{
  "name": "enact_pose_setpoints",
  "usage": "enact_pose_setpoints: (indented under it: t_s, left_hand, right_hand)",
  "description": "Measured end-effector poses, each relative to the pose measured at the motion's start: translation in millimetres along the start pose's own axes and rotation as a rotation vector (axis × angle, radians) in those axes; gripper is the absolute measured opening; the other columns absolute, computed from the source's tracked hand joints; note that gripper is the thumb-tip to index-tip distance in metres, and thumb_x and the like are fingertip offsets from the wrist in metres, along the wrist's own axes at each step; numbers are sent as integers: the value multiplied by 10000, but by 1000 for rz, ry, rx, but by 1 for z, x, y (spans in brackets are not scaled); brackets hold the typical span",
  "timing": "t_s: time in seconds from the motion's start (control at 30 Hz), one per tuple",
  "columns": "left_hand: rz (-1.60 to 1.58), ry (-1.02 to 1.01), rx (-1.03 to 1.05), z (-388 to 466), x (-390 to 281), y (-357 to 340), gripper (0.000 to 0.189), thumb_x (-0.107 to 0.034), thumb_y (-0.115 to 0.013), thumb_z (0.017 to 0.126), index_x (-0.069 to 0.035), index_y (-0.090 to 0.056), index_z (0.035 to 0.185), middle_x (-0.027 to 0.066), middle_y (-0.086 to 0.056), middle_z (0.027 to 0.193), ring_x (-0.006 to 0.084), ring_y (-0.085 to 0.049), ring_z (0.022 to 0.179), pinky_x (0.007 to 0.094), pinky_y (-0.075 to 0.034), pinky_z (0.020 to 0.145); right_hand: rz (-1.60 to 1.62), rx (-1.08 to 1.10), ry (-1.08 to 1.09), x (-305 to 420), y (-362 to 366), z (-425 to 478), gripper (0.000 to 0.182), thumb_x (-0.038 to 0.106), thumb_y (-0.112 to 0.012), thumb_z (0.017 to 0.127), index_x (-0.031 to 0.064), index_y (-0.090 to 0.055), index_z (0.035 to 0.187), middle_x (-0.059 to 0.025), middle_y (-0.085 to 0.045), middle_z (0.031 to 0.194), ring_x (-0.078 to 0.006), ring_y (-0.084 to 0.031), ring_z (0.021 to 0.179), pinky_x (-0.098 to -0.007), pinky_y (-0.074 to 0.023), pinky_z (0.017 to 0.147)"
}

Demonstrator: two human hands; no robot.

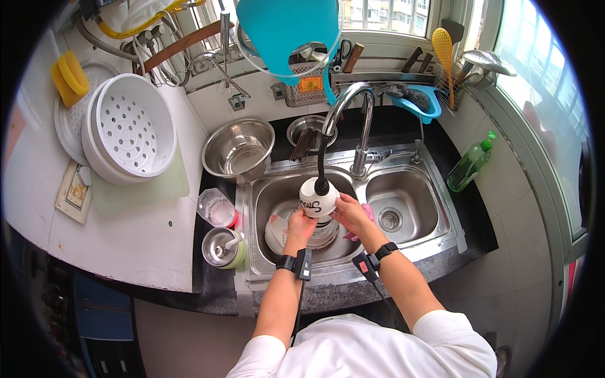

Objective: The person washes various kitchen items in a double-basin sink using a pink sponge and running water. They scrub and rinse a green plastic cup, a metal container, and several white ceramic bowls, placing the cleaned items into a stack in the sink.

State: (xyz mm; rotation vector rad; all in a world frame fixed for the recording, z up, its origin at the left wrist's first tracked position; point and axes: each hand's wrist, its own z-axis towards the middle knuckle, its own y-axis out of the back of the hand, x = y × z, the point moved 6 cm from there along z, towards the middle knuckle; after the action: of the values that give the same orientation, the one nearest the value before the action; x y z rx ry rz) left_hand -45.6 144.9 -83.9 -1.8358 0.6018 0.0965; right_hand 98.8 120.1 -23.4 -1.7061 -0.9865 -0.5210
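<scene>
A small white bowl (317, 204) with black writing on its side is held between my two hands, right under the end of the faucet hose. My left hand (301, 226) grips its left side from below. Fingers of my right hand (349, 210) are around the opposite side. The bowl is above the large left sink basin (262, 198). Lower in that basin are another white bowl (275, 232) with a red mark and a stack of dishes (325, 234), partly hidden by my hands. A pink cloth (368, 212) lies by my right hand at the basin divider.
The chrome faucet (360, 127) arches over the basins. Left of the sink stand a steel bowl (238, 149), a clear plastic cup (215, 206) and a steel container (220, 248). White colanders (134, 125) lean farther left. A green soap bottle (470, 163) stands right.
</scene>
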Motion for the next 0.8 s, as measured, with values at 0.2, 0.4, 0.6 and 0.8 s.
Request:
enact_pose_setpoints:
  t_s: [0.2, 0.4, 0.6, 0.8]
  left_hand:
    - [206, 179, -58, -34, -11, -27, 442, -419, -376, 942, -67, -455, 1197, 111, -458, 1242, 268, -430, 1174, 476, -378, 959]
    - [341, 250, 71, -43, 0, -52, 582, -525, -366, 914, -88, -366, 1299, 124, -368, 1309, 321, -358, 1230, 554, -260, 1019]
    - [291, 311, -31, -27, 16, -47, 485, -443, -394, 930, -96, -393, 1269, 125, -382, 1287, 305, -373, 1198, 544, -267, 1012]
    - [292, 189, 19, -20, -6, -43, 351, -315, -436, 930, -96, -453, 1204, 111, -459, 1225, 265, -423, 1153, 472, -302, 1010]
  right_hand:
    - [93, 25, 8, -6, -5, -4, 383, 96, -454, 915, 141, -418, 1294, -31, -514, 1192, -188, -491, 1095, -415, -392, 932]
    - [78, 15, -27, -8, 18, -21, 432, 113, -408, 938, 197, -335, 1356, -6, -458, 1259, -183, -458, 1114, -406, -349, 947]
    - [94, -33, -25, 0, 38, -22, 425, 101, -378, 948, 187, -331, 1362, -29, -470, 1245, -189, -470, 1112, -414, -346, 969]
    - [82, 36, 0, -3, 27, 1, 392, 112, -403, 943, 154, -365, 1330, -41, -513, 1190, -179, -517, 1047, -381, -416, 889]
